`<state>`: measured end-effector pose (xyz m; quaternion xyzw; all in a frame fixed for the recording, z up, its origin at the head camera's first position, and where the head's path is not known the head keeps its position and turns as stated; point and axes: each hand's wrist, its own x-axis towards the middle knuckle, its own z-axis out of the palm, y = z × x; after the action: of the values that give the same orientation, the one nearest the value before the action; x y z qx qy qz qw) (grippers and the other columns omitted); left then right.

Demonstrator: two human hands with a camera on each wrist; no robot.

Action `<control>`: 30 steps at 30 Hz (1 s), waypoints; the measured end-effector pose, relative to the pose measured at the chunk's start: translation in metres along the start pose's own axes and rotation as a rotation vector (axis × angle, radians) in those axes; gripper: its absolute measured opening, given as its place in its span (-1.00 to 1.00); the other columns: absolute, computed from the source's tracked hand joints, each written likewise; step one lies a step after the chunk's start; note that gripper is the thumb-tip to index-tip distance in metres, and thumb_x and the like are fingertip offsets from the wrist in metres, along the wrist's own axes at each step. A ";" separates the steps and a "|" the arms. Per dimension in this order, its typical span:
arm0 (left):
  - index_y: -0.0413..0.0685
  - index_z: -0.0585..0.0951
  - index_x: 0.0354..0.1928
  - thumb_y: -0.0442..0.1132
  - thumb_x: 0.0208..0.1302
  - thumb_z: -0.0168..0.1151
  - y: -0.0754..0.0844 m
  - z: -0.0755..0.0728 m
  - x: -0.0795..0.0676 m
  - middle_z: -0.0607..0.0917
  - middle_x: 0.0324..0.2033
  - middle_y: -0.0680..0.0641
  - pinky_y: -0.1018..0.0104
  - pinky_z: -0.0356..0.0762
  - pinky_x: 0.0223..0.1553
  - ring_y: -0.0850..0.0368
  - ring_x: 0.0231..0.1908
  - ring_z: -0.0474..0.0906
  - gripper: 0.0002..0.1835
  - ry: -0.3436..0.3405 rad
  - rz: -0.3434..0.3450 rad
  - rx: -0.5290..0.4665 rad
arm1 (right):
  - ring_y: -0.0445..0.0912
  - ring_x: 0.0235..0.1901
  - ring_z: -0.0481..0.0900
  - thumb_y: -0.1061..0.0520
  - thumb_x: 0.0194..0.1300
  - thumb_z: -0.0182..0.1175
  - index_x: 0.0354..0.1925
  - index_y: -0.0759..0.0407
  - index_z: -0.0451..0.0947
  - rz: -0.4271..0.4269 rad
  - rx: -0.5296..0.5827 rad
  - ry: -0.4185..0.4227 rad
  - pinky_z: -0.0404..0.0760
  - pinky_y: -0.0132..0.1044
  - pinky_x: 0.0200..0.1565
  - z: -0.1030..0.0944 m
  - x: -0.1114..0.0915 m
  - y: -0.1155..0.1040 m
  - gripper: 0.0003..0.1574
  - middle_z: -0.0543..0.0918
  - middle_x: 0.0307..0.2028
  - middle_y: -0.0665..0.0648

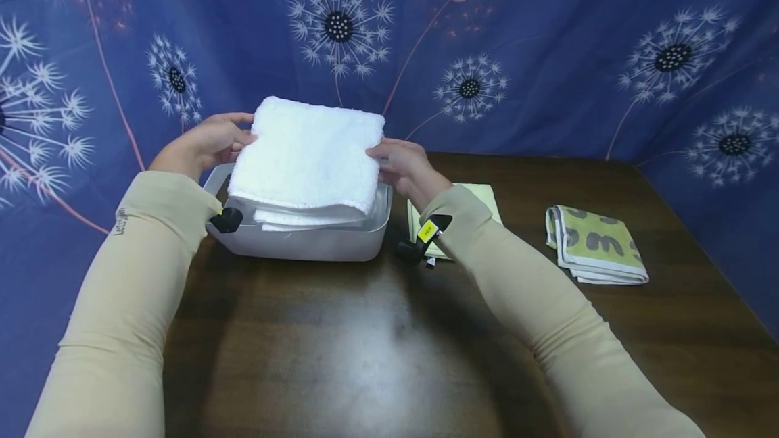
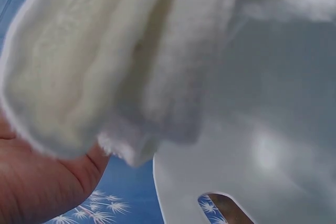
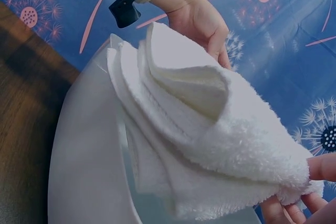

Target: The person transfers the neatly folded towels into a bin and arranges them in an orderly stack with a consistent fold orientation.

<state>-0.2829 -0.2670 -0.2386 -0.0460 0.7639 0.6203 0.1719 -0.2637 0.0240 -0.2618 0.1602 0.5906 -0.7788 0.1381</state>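
Observation:
A folded white towel (image 1: 310, 157) is held above a white plastic bin (image 1: 304, 243), its layers hanging apart at the near edge. My left hand (image 1: 213, 142) grips the towel's left side, thumb toward the top. On the opposite side my right hand (image 1: 406, 162) pinches the right edge between thumb and fingers. In the right wrist view the towel (image 3: 210, 124) shows several loose folds over the bin's rim (image 3: 123, 145). The left wrist view has the towel (image 2: 105, 51) close up and blurred, with the bin's handle slot below it. The towel hides most of the bin's inside.
A pale yellow folded cloth (image 1: 481, 198) lies right of the bin, partly behind my right wrist. Farther right sits a folded green-and-grey patterned towel (image 1: 599, 242). Everything stands on a dark wooden table (image 1: 365, 357), and a blue dandelion-print cloth (image 1: 535, 53) hangs behind.

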 end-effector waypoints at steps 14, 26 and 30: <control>-0.14 -0.11 0.45 -0.37 0.40 -0.08 -0.016 -0.002 0.008 0.53 -0.12 -0.07 0.45 0.52 -0.38 0.35 -0.48 0.52 -0.32 -0.003 -0.055 0.130 | 0.00 -0.11 0.54 0.38 0.18 0.20 0.23 0.11 0.37 0.064 -0.095 0.007 0.55 -0.22 -0.11 0.004 0.010 0.012 -0.35 0.51 0.07 0.14; -0.07 -0.14 0.46 -0.34 0.40 -0.06 -0.022 -0.003 0.013 0.00 0.39 -0.27 0.38 0.52 -0.25 0.20 -0.22 0.46 -0.30 -0.017 -0.126 0.207 | -0.03 -0.09 0.52 0.37 0.22 0.17 0.27 0.05 0.35 0.107 -0.148 -0.022 0.53 -0.22 -0.07 0.004 0.013 0.014 -0.34 0.50 0.09 0.11; -0.12 -0.17 0.45 -0.35 0.41 -0.09 -0.026 -0.004 0.013 -0.01 0.39 -0.30 0.37 0.52 -0.26 0.09 -0.12 0.41 -0.31 -0.043 -0.134 0.222 | -0.02 -0.10 0.51 0.36 0.23 0.17 0.27 0.07 0.34 0.115 -0.183 -0.034 0.53 -0.20 -0.04 0.004 0.014 0.015 -0.35 0.48 0.09 0.11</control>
<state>-0.2887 -0.2748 -0.2663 -0.0644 0.8192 0.5199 0.2331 -0.2708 0.0159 -0.2803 0.1671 0.6467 -0.7150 0.2066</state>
